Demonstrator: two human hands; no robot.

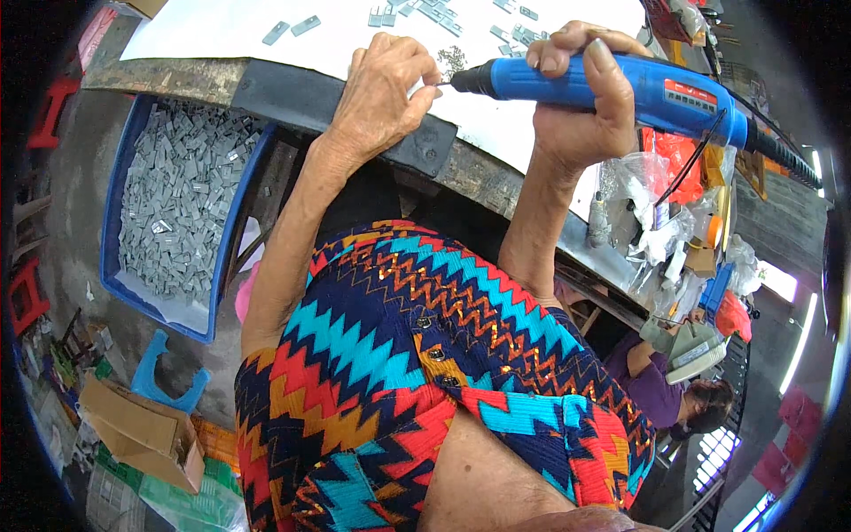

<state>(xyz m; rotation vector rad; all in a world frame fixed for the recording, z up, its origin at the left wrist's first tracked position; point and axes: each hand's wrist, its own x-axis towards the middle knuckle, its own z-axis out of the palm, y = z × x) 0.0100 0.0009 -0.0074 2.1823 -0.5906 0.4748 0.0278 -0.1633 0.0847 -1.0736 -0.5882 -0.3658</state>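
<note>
My right hand is wrapped round a blue electric screwdriver, which lies nearly level with its black nose pointing left. The thin bit reaches the fingertips of my left hand. That hand is closed in a pinch over the table's front edge; what it holds is mostly hidden, with only a pale sliver showing. Just beyond the bit, a small heap of dark screws lies on white paper. Small flat grey plastic pieces are scattered farther back, and two grey pieces lie to the left.
A blue crate full of similar grey pieces stands low at the left. Black padding covers part of the table edge. Plastic bags and clutter crowd the right side. Another person in purple sits at lower right. An open cardboard box is at lower left.
</note>
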